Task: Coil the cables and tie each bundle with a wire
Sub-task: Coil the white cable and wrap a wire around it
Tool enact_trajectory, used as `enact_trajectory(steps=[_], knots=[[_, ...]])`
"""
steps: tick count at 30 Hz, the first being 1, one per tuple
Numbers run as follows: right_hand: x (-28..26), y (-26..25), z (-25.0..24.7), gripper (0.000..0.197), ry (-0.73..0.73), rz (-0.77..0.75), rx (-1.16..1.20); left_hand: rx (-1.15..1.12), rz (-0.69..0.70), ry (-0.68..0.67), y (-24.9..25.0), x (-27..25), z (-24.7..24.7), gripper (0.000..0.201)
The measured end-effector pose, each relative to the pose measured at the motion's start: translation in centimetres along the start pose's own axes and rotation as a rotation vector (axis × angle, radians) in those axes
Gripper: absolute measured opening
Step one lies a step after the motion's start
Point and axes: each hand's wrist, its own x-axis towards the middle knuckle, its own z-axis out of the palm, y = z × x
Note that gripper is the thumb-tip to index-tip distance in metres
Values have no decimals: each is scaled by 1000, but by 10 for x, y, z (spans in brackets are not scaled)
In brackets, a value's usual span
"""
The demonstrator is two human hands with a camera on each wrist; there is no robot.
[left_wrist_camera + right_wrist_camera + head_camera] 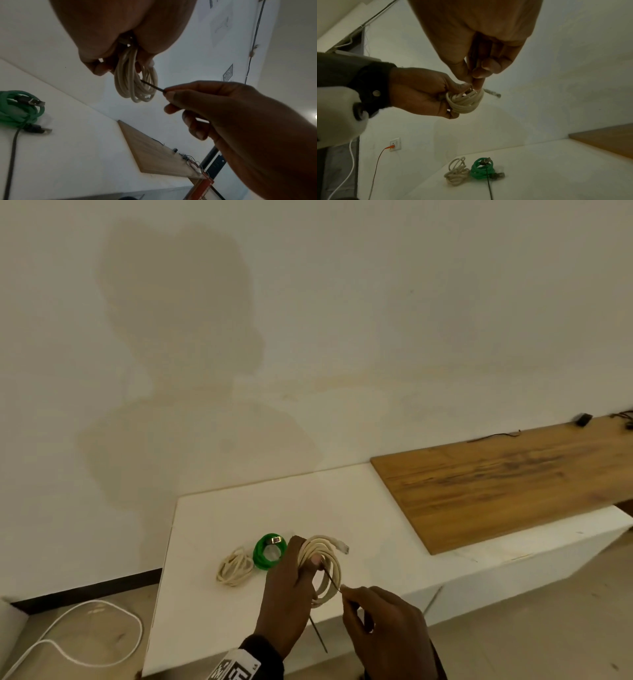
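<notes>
My left hand grips a coiled cream cable above the white table; its plug end sticks out to the right. A thin dark tie wire runs through the coil, and my right hand pinches its end between thumb and forefinger. From the left wrist view the wire passes into the coil. On the table behind lie a second cream coil and a green coiled cable.
A wooden board lies on the table's right part, with small dark items and wires at its far end. A loose white cable lies on the floor at the left. A wall socket with an orange lead sits low on the wall.
</notes>
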Motion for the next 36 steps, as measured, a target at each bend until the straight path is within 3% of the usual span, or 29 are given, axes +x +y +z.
enact_trajectory(steps=[5,12,19,23,25,27,32,36], knots=[[5,-9,3,21,1,12,7,-64,-28,-18,3,-9,1,20],[6,-20,-8,26,-82,-11,132,1,53,102,1,2,-8,20],[2,-28,-43,16,-133,284,548,148,146,95,-5,4,-14,25],[10,-27,-60,6,69,103,390,224,203,30,-7,0,-11,28],[16,-27,-69,10,94,3,285,283,253,-1,-8,-2,-10,30],[21,-25,-77,7,108,1,284,362,321,-48,-7,-5,-9,32],[32,-24,-84,17,79,100,371,664,489,-261,-6,-19,-13,89],[38,-21,-75,24,91,223,461,796,567,-337,-9,-23,-17,104]])
